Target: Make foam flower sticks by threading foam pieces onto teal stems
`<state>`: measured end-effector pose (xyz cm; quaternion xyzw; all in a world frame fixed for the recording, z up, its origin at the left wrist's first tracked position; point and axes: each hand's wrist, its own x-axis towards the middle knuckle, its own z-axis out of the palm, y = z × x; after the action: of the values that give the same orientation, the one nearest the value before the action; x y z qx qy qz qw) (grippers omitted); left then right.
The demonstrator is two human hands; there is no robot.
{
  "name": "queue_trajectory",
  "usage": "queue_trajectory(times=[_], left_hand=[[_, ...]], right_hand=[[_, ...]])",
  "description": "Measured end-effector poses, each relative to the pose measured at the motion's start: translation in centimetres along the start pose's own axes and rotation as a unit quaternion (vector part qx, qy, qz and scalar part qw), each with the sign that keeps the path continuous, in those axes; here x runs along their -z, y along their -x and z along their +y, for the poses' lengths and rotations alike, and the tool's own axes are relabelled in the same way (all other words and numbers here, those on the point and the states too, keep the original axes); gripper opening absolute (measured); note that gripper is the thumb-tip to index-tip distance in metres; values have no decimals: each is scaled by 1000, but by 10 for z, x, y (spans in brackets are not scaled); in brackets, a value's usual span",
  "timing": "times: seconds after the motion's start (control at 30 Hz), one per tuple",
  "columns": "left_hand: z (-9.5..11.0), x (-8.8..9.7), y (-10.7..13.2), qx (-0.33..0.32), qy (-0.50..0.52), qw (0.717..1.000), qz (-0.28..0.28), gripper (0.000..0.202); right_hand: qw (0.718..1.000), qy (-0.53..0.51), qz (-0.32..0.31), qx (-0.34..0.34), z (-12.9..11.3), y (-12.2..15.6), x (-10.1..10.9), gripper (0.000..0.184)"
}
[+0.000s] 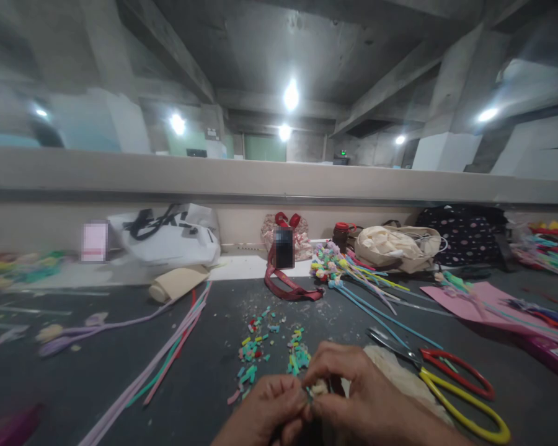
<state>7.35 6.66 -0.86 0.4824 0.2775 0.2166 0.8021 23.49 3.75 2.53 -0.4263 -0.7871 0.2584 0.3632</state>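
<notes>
My left hand [267, 412] and my right hand [353, 396] meet at the bottom centre of the view, fingers pinched together on a small pale piece of craft material [317, 389]. What the piece is exactly is too small to tell. Just beyond my fingers lie two small heaps of cut coloured bits [270, 350] in green, yellow, red and blue on the dark table [121, 347]. Scissors [451, 378] with red and yellow handles lie to the right of my right hand, on a pale cloth [395, 371].
Long pink and green strips [167, 353] run across the left of the table. A bunch of pastel craft flowers on blue stems [339, 269] lies behind, with a red ribbon [288, 286], a white bag [167, 238], a cream bag [397, 248] and pink paper [478, 303].
</notes>
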Motion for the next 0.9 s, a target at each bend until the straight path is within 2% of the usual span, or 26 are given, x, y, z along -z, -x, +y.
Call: queue_trajectory(times=[0.17,0.2,0.3,0.33,0.37,0.47,0.57,0.7,0.9], left_hand=[[0,6,-6,24,-18,1000,-1,44],[-1,6,-6,23,-22,999,4,44],[-1,8,-6,6,-15,999,33,42],[-1,9,-6,-6,-9,999,48,41],[-1,9,-6,-20,0,998,66,40],[2,8,-5,-59,36,990,122,37],[5,8,-4,-78,70,981,160,35],[3,13,-5,-70,99,974,193,34],[-4,20,-10,-73,95,973,198,39]], right_hand=[[1000,11,-3,-5,-2,1,0,17],[1000,12,-4,-6,-2,2,1,22],[1000,-3,7,-27,1,6,8,55],[999,-14,20,-40,4,7,10,59],[997,-27,35,-56,6,9,11,55],[990,-67,70,-100,14,11,10,31],[983,-112,61,-129,19,10,1,19],[970,-185,41,-153,16,0,-16,16],[956,-236,77,-159,9,-17,-22,21]])
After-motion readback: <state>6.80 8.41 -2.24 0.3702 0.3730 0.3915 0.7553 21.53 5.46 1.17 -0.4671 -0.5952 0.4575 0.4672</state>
